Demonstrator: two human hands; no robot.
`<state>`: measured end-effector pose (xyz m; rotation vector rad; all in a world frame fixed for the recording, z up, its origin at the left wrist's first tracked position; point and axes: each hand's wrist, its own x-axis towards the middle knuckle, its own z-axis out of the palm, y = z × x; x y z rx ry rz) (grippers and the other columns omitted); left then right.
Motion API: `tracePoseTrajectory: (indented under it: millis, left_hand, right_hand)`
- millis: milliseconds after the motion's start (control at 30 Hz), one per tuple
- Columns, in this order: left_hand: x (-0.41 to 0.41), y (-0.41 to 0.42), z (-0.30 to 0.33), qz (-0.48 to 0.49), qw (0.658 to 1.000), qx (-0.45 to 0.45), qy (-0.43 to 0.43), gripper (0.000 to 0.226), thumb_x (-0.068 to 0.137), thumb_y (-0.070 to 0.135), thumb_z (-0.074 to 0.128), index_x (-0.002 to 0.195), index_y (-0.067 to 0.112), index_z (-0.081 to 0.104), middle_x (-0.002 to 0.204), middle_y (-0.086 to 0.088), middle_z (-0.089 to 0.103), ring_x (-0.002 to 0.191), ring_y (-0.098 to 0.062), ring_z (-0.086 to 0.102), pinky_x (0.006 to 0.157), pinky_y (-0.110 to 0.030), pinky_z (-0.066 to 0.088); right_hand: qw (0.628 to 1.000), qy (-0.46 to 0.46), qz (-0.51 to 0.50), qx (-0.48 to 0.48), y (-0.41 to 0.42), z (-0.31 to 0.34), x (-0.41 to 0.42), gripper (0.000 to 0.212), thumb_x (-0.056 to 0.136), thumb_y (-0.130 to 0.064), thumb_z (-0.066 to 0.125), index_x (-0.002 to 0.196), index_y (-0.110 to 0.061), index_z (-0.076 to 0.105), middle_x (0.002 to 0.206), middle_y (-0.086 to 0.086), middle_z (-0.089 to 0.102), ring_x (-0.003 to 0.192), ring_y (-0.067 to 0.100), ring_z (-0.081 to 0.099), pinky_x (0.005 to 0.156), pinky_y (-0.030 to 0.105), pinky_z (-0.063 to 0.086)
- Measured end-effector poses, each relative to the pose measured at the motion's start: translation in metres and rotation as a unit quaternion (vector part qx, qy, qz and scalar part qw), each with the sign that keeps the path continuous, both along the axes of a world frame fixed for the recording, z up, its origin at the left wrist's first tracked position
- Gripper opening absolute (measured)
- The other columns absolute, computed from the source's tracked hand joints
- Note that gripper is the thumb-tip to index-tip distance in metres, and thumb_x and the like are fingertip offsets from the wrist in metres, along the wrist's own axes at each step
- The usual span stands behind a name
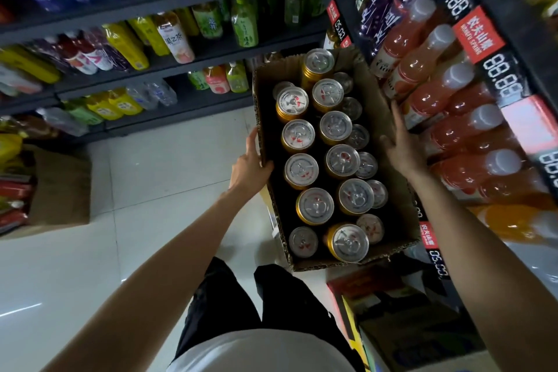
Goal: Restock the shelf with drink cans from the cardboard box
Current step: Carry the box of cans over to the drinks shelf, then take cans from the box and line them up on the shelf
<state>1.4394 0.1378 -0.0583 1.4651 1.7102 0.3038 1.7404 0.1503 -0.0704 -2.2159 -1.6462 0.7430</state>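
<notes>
Dim aisle; glare on floor (36,308); wide-angle bending, blurred shelf edges.

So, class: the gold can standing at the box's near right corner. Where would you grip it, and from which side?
Grip the gold can around its upper wall, just under the lid, coming straight down from above. It stands upright, and the cardboard box wall and neighbouring cans block its sides.

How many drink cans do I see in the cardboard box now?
18 cans: three rows of six along the cardboard box, one by its left wall, one in the middle, one sitting lower by the right wall. More may be hidden underneath.
</notes>
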Motion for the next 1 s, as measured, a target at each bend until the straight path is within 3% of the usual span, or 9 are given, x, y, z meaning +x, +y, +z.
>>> tracePoseTrajectory:
  millis: [133,367,500,567,667,767,833,900,1000]
  left_hand:
    - [-0.013,0.009,0.009,-0.005,0.997,-0.045,-0.068,0.064,0.092,0.019,0.055,0.143,0.029,0.016,0.119,-0.013,0.064,0.082,-0.03,0.068,0.076,-0.047,0.057]
    - [-0.021,0.047,0.018,-0.028,0.999,-0.028,-0.007,0.066,0.088,0.031,0.059,0.143,0.029,0.021,0.133,-0.009,0.056,0.106,-0.032,0.06,0.088,-0.047,0.052]
    - [-0.02,0.068,0.031,-0.047,0.987,0.124,0.094,0.065,0.084,0.028,0.061,0.142,0.019,0.031,0.138,-0.01,0.041,0.125,-0.029,0.037,0.097,-0.041,0.038]
    - [-0.017,0.081,0.042,-0.092,0.97,0.212,0.072,0.055,0.084,0.024,0.062,0.135,0.018,0.042,0.13,-0.008,0.047,0.121,-0.028,0.037,0.093,-0.035,0.036]
    - [-0.008,0.115,0.052,-0.248,0.925,0.287,-0.017,0.037,0.082,0.019,0.064,0.119,0.015,0.058,0.116,-0.008,0.059,0.111,-0.029,0.046,0.093,-0.038,0.041]
    - [0.008,0.152,0.059,-0.385,0.892,0.231,-0.048,0.045,0.078,0.018,0.065,0.122,0.014,0.056,0.128,-0.008,0.053,0.119,-0.029,0.043,0.097,-0.041,0.038]
    - [0.021,0.175,0.06,-0.469,0.858,0.206,-0.035,0.055,0.078,0.022,0.069,0.129,0.02,0.049,0.138,-0.004,0.044,0.127,-0.025,0.038,0.101,-0.039,0.037]
    - [0.036,0.19,0.061,-0.536,0.814,0.22,-0.031,0.065,0.075,0.026,0.071,0.134,0.022,0.042,0.139,-0.004,0.042,0.13,-0.025,0.035,0.104,-0.045,0.035]
    - [0.061,0.195,0.064,-0.632,0.734,0.243,0.059,0.078,0.077,0.035,0.068,0.143,0.025,0.028,0.145,-0.002,0.035,0.135,-0.026,0.025,0.111,-0.04,0.021]
  right_hand:
    - [0.998,0.051,-0.01,-0.032,-0.009,0.003,0.002,0.07,0.094,-0.007,0.049,0.15,-0.022,0.009,0.148,0.018,0.036,0.132,0.035,0.042,0.107,0.041,0.033]
    - [0.998,0.033,-0.055,-0.008,-0.021,0.025,-0.013,0.062,0.094,-0.016,0.051,0.148,-0.022,0.022,0.147,0.014,0.04,0.128,0.031,0.046,0.104,0.033,0.035]
    - [0.995,0.037,-0.091,0.011,-0.028,0.044,-0.031,0.054,0.094,-0.019,0.051,0.145,-0.017,0.031,0.147,0.011,0.041,0.132,0.027,0.042,0.104,0.028,0.03]
    - [0.994,0.025,-0.104,0.034,-0.03,0.055,-0.044,0.05,0.094,-0.019,0.053,0.141,-0.012,0.037,0.144,0.011,0.044,0.131,0.026,0.043,0.104,0.026,0.029]
    - [0.991,0.004,-0.115,0.067,-0.03,0.075,-0.07,0.047,0.091,-0.017,0.058,0.136,-0.009,0.046,0.139,0.013,0.049,0.129,0.027,0.044,0.102,0.023,0.027]
    - [0.989,0.014,-0.133,0.062,-0.026,0.088,-0.099,0.053,0.088,-0.015,0.062,0.137,-0.007,0.045,0.141,0.014,0.047,0.13,0.028,0.043,0.101,0.019,0.024]
    - [0.985,0.028,-0.161,0.051,-0.022,0.086,-0.115,0.061,0.085,-0.014,0.065,0.14,-0.006,0.039,0.144,0.015,0.042,0.129,0.03,0.043,0.104,0.021,0.024]
    - [0.978,0.035,-0.202,0.029,-0.018,0.079,-0.127,0.072,0.081,-0.013,0.068,0.143,-0.009,0.032,0.145,0.016,0.04,0.133,0.034,0.038,0.109,0.036,0.03]
    - [0.971,0.005,-0.237,-0.037,-0.009,0.067,-0.141,0.085,0.075,-0.019,0.07,0.146,-0.016,0.025,0.147,0.01,0.037,0.132,0.035,0.036,0.106,0.045,0.034]
